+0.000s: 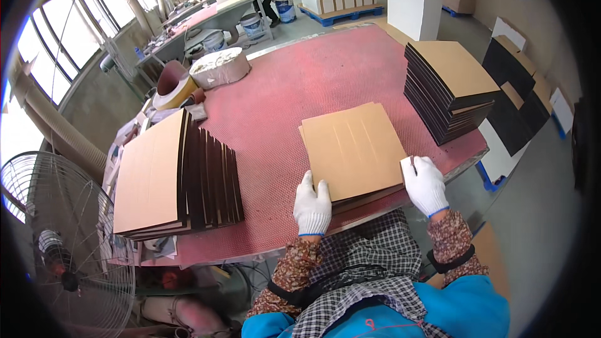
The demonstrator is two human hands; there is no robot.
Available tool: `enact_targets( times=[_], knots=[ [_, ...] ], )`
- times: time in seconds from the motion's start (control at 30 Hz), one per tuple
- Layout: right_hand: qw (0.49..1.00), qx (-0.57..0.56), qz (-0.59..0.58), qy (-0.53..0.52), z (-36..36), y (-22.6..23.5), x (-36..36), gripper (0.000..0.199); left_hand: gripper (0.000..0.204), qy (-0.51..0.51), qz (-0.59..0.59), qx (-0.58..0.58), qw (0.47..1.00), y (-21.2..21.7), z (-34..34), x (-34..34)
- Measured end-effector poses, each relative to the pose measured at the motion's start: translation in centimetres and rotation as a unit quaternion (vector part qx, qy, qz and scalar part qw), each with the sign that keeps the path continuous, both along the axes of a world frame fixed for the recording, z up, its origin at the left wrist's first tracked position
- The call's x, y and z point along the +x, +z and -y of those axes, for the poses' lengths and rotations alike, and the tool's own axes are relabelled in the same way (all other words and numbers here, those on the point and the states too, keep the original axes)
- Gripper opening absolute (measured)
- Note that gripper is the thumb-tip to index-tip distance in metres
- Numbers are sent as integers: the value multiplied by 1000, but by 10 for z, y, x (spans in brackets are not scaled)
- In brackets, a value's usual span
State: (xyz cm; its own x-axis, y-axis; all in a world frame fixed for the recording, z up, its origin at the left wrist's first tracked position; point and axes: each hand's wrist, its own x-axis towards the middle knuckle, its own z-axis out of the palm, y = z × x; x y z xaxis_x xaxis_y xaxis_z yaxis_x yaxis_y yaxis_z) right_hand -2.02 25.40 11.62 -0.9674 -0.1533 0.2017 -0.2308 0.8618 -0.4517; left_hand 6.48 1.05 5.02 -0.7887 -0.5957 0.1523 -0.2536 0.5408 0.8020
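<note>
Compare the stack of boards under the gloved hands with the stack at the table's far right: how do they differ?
The near stack is low, only a few boards; the far right stack is much taller. The left hand and right hand, in white gloves, rest on the near stack's front edge; nothing touches the far right stack. The near stack sits at the table's front edge, the other at its right edge. Both have tan top faces and dark edges.

gloved hands (369, 194), brown board stack (354, 147), red table (313, 81)

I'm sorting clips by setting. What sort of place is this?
Probably a factory workshop: stacks of brown flat boards on a long red worktable, white-gloved hands squaring one pile.
</note>
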Motion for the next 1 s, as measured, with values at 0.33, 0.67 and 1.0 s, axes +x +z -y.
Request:
enact_targets(
  times=[0.33, 0.67, 1.0],
  knots=[
    [883, -439, 169, -3, -27, -31, 29, 34, 46, -4, -146, 170, 975, 76, -33, 36],
    [820, -454, 129, 325, 91, 101, 82, 39, 33, 205, -274, -86, 935, 217, 56, 158],
    [713, -482, 63, 505, 230, 116, 140, 26, 38, 440, -153, -314, 827, 162, 229, 237]
  ],
)
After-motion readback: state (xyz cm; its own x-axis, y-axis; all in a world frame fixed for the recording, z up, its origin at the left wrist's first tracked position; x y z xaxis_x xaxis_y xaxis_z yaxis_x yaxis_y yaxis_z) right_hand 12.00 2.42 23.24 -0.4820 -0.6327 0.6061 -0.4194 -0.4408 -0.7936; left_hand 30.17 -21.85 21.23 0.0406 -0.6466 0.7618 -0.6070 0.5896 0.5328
